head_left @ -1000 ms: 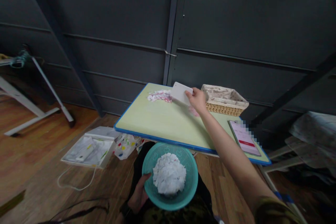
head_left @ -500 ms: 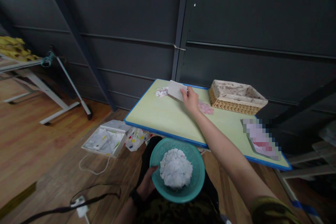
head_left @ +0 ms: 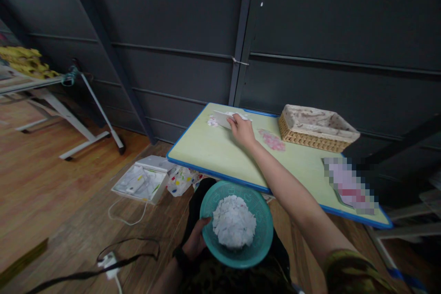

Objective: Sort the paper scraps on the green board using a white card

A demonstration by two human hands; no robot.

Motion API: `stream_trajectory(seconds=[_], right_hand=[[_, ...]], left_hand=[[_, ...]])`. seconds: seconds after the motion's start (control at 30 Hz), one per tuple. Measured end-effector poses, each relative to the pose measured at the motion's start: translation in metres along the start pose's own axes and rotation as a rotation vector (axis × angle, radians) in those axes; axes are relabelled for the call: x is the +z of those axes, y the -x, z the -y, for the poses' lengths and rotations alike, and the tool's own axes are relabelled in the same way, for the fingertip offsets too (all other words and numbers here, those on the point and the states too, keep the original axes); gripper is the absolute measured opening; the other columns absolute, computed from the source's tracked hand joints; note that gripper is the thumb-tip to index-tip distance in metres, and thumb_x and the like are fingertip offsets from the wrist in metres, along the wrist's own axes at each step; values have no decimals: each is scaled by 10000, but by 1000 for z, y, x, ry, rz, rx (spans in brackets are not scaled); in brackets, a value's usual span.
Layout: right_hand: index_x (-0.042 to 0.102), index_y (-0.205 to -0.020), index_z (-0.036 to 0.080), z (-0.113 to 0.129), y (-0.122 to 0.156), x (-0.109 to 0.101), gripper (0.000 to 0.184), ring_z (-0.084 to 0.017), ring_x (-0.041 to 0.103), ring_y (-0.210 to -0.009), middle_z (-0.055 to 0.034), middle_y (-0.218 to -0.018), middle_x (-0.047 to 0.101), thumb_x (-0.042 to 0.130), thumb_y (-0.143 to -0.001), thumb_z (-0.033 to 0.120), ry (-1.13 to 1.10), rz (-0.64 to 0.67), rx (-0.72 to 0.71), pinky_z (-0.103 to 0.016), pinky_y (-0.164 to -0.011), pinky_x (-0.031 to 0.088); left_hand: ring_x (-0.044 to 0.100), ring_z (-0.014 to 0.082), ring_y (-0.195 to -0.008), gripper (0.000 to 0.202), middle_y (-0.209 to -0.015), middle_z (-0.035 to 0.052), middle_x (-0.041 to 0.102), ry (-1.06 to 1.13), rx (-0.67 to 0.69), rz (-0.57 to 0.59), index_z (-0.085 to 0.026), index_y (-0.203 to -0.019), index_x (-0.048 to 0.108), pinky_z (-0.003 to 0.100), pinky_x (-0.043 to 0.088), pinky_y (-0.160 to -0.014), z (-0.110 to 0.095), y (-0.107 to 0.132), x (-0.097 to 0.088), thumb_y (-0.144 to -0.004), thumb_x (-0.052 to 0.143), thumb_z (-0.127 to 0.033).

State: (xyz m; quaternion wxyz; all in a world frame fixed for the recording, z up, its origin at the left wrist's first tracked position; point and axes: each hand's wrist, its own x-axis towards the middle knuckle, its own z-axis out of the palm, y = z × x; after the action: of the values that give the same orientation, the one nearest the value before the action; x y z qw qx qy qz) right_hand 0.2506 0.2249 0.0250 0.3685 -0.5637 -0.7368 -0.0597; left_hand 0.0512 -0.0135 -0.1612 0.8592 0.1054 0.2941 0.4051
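Observation:
My right hand [head_left: 242, 129] reaches across the green table [head_left: 220, 151] and grips a white card [head_left: 222, 119], laid low against the tabletop at the far left. Small white and pink paper scraps [head_left: 212, 121] lie beside the card, and more white bits sit just behind my fingers. A pink patch of scraps [head_left: 272, 139] lies to the right of my wrist. My left hand [head_left: 196, 242] holds a teal bowl [head_left: 257, 243] by its left rim, below the table's near edge. The bowl is heaped with white paper scraps [head_left: 233, 227].
A wicker basket [head_left: 317, 129] with a cloth liner stands at the table's back right. A blurred flat device [head_left: 349, 185] lies near the right edge. On the wooden floor are an open white box [head_left: 141, 182], a spotted bag [head_left: 179, 179], cables and a plug [head_left: 108, 262]. A white stand [head_left: 86, 135] is at left.
My right hand has pushed the white card further left and tipped it down flat onto the table, over the scraps. The bowl stays in my left hand. My view has shifted left.

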Motion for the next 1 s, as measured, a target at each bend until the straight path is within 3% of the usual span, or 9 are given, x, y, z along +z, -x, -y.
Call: stream_trajectory(seconds=[0.2,0.37,0.5,0.7,0.9,1.0], right_hand=[[592,-928,178,0,-3,-11,321,-200,571,-689,-85,-762,650,371,-920,410,-25,-64,56,-257,-623,305],[593,-919,189,1,-5,2,323,-182,568,-703,-57,-762,640,377,-921,428,-117,-47,8,-247,-636,323],[603,-904,198,0,-4,7,314,-199,581,-774,-64,-786,646,381,-920,420,-112,11,-37,-251,-650,334],[603,-949,179,1,-2,-10,310,-219,577,-712,-96,-796,660,380,-913,391,50,-5,42,-273,-628,307],[592,-923,162,-2,-2,-22,325,-212,546,-651,-87,-707,632,360,-913,390,84,-123,129,-274,-610,288],[587,-891,172,-5,-3,-20,322,-203,537,-638,-76,-700,626,367,-915,407,32,-93,87,-272,-606,285]], left_hand=[[523,322,-1211,536,-1139,196,690,-4,5,24,-1,-1298,462,487,252,-1107,0,-1,-3,-823,536,-237],[536,322,-1197,464,-1138,188,693,-13,12,37,-12,-1241,519,493,264,-1101,1,-3,-4,-839,504,-243],[532,332,-1199,516,-1172,207,671,-3,6,15,2,-1257,504,474,262,-1105,1,-2,-1,-803,560,-238],[496,337,-1234,629,-1135,200,691,8,6,-16,5,-1315,442,489,277,-1097,0,0,4,-762,613,-239],[520,310,-1217,525,-1142,177,693,12,19,-18,-12,-1271,497,464,264,-1110,0,0,6,-789,573,-206],[536,300,-1202,491,-1109,176,708,9,26,-15,-1,-1260,502,458,267,-1109,0,-1,3,-811,544,-195]])
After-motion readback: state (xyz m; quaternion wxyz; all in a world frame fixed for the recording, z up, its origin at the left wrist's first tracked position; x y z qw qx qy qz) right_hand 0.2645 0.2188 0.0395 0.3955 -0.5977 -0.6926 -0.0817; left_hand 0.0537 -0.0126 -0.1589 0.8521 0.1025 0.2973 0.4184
